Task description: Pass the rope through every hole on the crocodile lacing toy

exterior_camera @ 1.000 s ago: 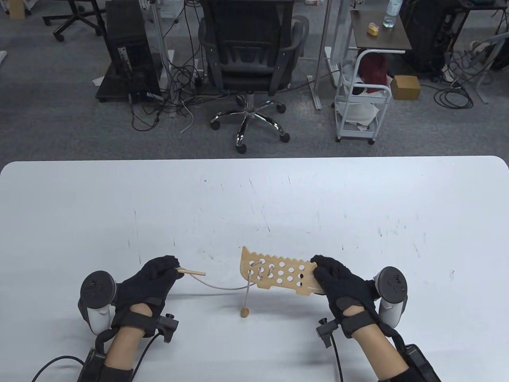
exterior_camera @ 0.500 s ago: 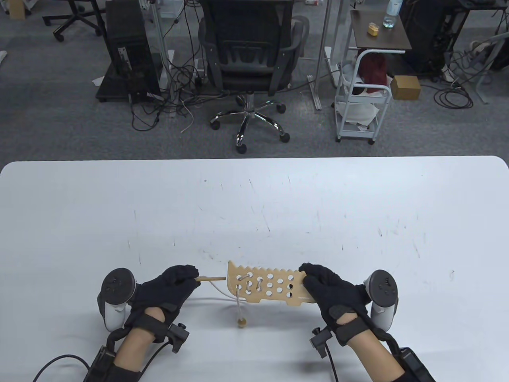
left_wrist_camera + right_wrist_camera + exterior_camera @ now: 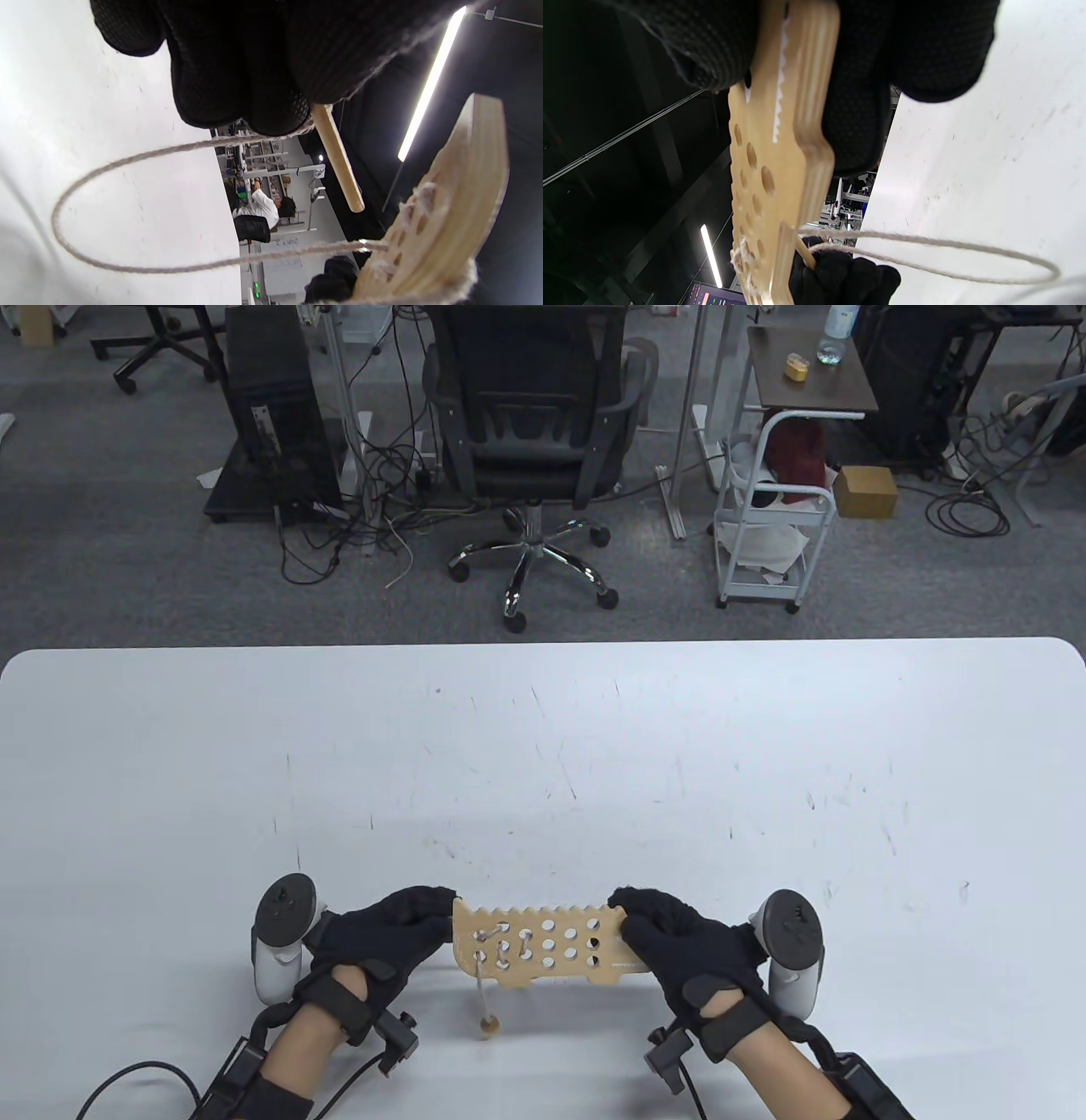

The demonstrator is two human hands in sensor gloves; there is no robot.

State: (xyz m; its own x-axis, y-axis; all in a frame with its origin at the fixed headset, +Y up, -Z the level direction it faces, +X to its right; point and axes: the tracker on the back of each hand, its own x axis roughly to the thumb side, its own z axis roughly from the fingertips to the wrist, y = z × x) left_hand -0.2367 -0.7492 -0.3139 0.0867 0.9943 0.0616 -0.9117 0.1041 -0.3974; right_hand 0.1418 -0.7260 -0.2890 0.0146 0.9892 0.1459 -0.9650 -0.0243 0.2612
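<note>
- A flat wooden crocodile lacing toy (image 3: 543,948), pale plywood with a toothed upper edge and rows of round holes, is held just above the near edge of a white table (image 3: 543,746), between two gloved hands.
- A thin, pale rope (image 3: 127,161) is already laced through a few holes at the toy's left end; most holes to the right are seen empty, so the task is judged to be at an early stage.
- A short rope tail hangs below the toy and ends in a small wooden bead (image 3: 488,1027).
- A slim wooden needle (image 3: 337,156) at the rope's working end is pinched in the curled fingers of the left hand (image 3: 386,937), pressed close to the toy's left edge; slack rope forms a loop underneath.
- The toy's right end is gripped by the right hand (image 3: 679,942), thumb on one face and fingers on the other.
- The board is judged light and stiff, best held by its edges with the holes left clear; the rope is soft and limp, so the rigid needle is the part to steer.
- The tabletop is smooth, with fine scuff marks.
- Beyond it, grey carpet, a black office chair (image 3: 530,415), tangled cables and a white trolley (image 3: 768,534) are seen.
</note>
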